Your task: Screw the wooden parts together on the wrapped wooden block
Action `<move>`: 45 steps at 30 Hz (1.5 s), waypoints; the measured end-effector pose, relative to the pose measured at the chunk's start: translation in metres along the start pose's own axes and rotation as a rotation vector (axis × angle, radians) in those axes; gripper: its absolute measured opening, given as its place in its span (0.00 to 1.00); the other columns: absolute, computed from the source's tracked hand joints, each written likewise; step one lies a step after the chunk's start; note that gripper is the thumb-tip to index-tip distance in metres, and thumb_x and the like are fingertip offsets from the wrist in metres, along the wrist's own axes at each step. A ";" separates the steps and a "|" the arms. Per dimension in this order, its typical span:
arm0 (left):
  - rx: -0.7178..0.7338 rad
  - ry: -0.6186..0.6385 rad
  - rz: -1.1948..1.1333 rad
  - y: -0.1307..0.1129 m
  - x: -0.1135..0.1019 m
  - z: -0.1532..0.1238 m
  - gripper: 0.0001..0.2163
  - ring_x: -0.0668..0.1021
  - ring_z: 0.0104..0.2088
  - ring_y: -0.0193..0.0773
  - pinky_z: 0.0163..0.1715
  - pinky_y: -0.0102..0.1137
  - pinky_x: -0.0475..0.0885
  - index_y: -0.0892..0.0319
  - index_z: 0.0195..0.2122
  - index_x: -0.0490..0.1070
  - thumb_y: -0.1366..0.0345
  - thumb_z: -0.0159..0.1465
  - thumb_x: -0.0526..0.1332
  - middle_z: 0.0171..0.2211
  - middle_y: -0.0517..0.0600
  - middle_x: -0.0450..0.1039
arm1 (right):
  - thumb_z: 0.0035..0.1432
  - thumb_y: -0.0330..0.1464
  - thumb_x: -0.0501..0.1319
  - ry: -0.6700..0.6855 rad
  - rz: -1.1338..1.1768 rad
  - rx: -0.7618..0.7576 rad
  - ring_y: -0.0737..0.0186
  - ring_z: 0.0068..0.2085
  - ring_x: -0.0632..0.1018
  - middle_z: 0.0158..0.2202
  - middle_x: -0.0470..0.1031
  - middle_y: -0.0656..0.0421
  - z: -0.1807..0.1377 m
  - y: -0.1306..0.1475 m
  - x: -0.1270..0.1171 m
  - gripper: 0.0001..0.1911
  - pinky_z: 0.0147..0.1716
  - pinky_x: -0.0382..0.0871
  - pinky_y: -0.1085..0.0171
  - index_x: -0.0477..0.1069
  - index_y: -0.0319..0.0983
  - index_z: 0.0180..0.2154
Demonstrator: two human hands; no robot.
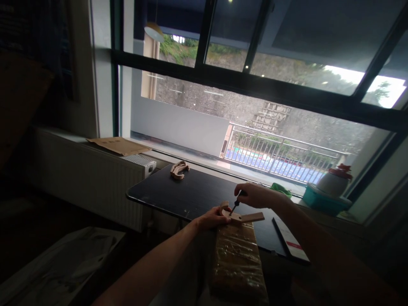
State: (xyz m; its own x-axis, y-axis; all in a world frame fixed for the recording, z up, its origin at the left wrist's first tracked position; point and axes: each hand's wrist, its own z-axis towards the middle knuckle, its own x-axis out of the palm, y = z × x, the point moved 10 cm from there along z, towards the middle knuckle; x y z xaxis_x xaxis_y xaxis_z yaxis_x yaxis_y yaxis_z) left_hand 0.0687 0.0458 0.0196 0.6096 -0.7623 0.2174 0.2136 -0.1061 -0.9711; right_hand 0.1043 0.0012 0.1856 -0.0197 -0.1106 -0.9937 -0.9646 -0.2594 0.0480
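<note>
My left hand (212, 218) is closed on a small wooden piece (246, 218) that rests on the near end of a dark table (191, 193). My right hand (255, 195) grips a screwdriver (236, 203) with a dark handle, its tip pointing down onto the wooden piece. A second curved wooden part (179, 170) lies at the table's far left corner, away from both hands.
A tape-wrapped cardboard package (237, 263) lies under the wooden piece toward me. A flat booklet (291, 242) sits at the table's right. On the windowsill are a teal tub (323, 199), a green cloth (282, 189) and cardboard (119, 145). A white radiator (95, 178) stands left.
</note>
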 end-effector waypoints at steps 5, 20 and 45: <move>0.011 0.004 -0.002 -0.004 0.003 -0.003 0.25 0.69 0.28 0.29 0.31 0.27 0.62 0.63 0.41 0.68 0.60 0.44 0.71 0.28 0.46 0.68 | 0.56 0.36 0.53 0.013 -0.011 -0.036 0.65 0.31 0.72 0.36 0.75 0.58 0.006 0.001 0.001 0.12 0.28 0.63 0.67 0.71 0.41 0.39; 0.043 0.013 0.010 0.004 0.000 0.002 0.22 0.68 0.29 0.30 0.32 0.26 0.62 0.62 0.41 0.69 0.61 0.46 0.70 0.27 0.44 0.67 | 0.55 0.39 0.55 0.047 -0.006 -0.038 0.65 0.31 0.72 0.36 0.74 0.59 0.015 -0.007 0.002 0.13 0.27 0.63 0.67 0.70 0.43 0.41; 0.057 -0.032 0.010 -0.005 0.000 -0.003 0.23 0.69 0.28 0.31 0.32 0.28 0.62 0.63 0.39 0.70 0.60 0.43 0.71 0.27 0.45 0.67 | 0.56 0.34 0.53 -0.092 -0.033 -0.056 0.67 0.30 0.71 0.34 0.75 0.58 -0.005 0.012 -0.003 0.12 0.27 0.60 0.68 0.71 0.41 0.38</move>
State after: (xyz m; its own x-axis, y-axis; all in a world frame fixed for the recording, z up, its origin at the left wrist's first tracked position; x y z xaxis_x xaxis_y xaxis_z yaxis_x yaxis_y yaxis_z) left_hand 0.0655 0.0444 0.0239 0.6360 -0.7422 0.2113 0.2499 -0.0610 -0.9663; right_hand 0.0941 -0.0059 0.1893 -0.0150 -0.0135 -0.9998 -0.9491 -0.3144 0.0185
